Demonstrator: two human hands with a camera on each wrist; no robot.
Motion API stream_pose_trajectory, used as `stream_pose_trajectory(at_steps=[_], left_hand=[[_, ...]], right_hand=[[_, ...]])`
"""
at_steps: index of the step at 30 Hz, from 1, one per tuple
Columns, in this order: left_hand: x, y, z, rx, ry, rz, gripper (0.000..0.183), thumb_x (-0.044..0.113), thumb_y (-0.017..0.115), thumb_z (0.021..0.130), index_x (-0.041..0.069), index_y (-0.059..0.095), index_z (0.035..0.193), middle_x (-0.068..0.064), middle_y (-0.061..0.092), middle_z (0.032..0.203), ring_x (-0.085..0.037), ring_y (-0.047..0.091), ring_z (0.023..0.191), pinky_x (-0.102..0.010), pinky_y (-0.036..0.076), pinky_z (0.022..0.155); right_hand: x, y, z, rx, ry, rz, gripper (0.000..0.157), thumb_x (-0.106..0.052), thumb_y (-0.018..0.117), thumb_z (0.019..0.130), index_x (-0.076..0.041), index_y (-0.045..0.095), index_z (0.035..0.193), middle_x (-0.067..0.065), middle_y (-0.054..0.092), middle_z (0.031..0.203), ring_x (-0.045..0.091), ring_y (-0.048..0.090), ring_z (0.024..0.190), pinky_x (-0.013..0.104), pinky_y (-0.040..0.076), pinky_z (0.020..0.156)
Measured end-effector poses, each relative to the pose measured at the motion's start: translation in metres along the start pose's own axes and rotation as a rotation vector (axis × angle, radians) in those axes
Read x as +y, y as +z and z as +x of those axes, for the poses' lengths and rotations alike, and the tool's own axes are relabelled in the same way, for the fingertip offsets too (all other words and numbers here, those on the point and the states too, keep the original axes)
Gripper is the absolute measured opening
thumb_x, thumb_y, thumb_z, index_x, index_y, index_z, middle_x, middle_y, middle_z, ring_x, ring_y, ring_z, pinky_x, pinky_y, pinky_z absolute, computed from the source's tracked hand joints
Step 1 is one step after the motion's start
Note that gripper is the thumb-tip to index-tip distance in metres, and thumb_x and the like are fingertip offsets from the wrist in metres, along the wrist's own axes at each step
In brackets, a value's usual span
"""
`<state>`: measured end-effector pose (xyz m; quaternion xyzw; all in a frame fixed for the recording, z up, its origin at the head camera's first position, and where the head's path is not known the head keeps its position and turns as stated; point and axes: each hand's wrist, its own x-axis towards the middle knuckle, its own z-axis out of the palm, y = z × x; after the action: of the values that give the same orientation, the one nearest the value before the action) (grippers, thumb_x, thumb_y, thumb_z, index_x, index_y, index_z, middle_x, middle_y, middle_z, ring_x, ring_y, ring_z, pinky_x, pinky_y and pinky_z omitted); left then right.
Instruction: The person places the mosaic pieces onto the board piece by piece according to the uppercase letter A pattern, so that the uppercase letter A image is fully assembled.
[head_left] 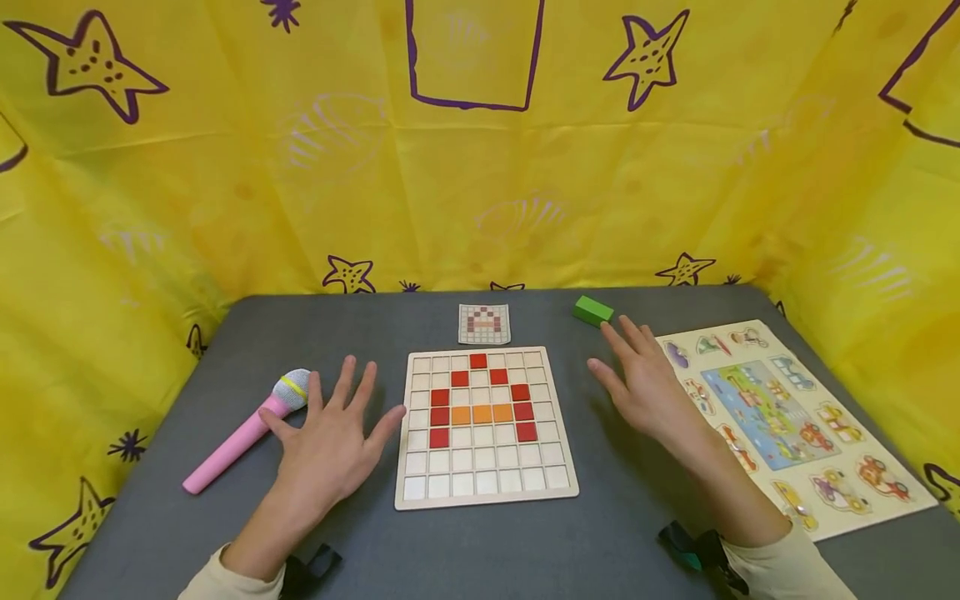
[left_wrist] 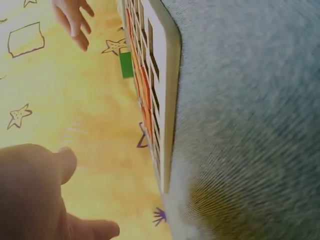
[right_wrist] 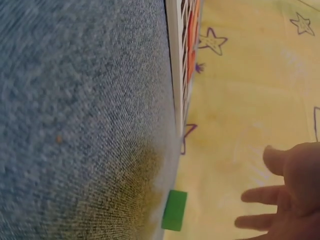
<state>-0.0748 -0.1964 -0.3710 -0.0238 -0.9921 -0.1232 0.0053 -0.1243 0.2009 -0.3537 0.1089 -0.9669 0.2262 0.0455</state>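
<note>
A pale grid board (head_left: 483, 483) lies on the grey table, with red tiles (head_left: 439, 417) and orange tiles (head_left: 482, 413) in some of its squares. Left of the board, my left hand (head_left: 330, 446) is held with fingers spread and holds nothing. My right hand (head_left: 645, 383) hovers to the right of the board, its fingers extended and nothing in them. Just beyond its fingertips lies a green block (head_left: 593, 311). Behind the board is a small card (head_left: 483, 324) printed with a similar pattern. Both wrist views show the board's edge and the green block from low down.
A pink toy microphone (head_left: 236, 446) lies at the left, partly behind the left hand. On the right, a picture puzzle board (head_left: 825, 500) lies partly under the right forearm in view. Yellow patterned cloth (head_left: 480, 183) rises behind the table and at both sides.
</note>
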Motion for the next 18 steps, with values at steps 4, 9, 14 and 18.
stream_pose_trajectory(at_steps=[4,9,14,18], left_hand=[[0.000,-0.007,-0.001,0.042,-0.032,0.011,0.092,0.082,0.028,0.098,0.021,0.025,0.167,-0.014,0.014,0.175,-0.066,0.007,0.151,-0.096,-0.014,0.090],[-0.001,-0.013,-0.003,0.064,-0.039,0.017,0.093,0.084,0.026,0.097,0.022,0.025,0.167,-0.012,0.013,0.175,-0.065,0.004,0.152,-0.096,-0.015,0.089],[-0.001,-0.012,-0.003,0.072,-0.041,0.016,0.092,0.084,0.027,0.097,0.024,0.026,0.167,-0.011,0.014,0.175,-0.065,0.003,0.152,-0.095,-0.017,0.088],[-0.001,-0.012,-0.002,0.072,-0.045,0.017,0.092,0.084,0.027,0.097,0.024,0.026,0.167,-0.010,0.014,0.176,-0.066,0.002,0.152,-0.095,-0.018,0.087]], right_hand=[[-0.003,0.001,-0.004,0.004,0.022,-0.040,0.071,-0.044,0.054,0.108,-0.005,0.033,0.163,0.029,0.018,0.170,0.061,0.008,0.154,0.078,0.012,0.118],[-0.005,0.003,-0.009,-0.007,0.029,-0.059,0.075,-0.053,0.047,0.108,-0.011,0.026,0.166,0.023,0.006,0.174,0.057,-0.003,0.157,0.083,0.008,0.114],[-0.006,0.005,-0.011,-0.025,0.044,-0.060,0.079,-0.060,0.044,0.107,-0.015,0.021,0.168,0.018,-0.003,0.176,0.051,-0.012,0.158,0.085,0.003,0.113],[-0.008,0.007,-0.012,-0.035,0.052,-0.080,0.081,-0.063,0.043,0.106,-0.017,0.020,0.168,0.018,-0.002,0.176,0.050,-0.012,0.158,0.085,0.004,0.112]])
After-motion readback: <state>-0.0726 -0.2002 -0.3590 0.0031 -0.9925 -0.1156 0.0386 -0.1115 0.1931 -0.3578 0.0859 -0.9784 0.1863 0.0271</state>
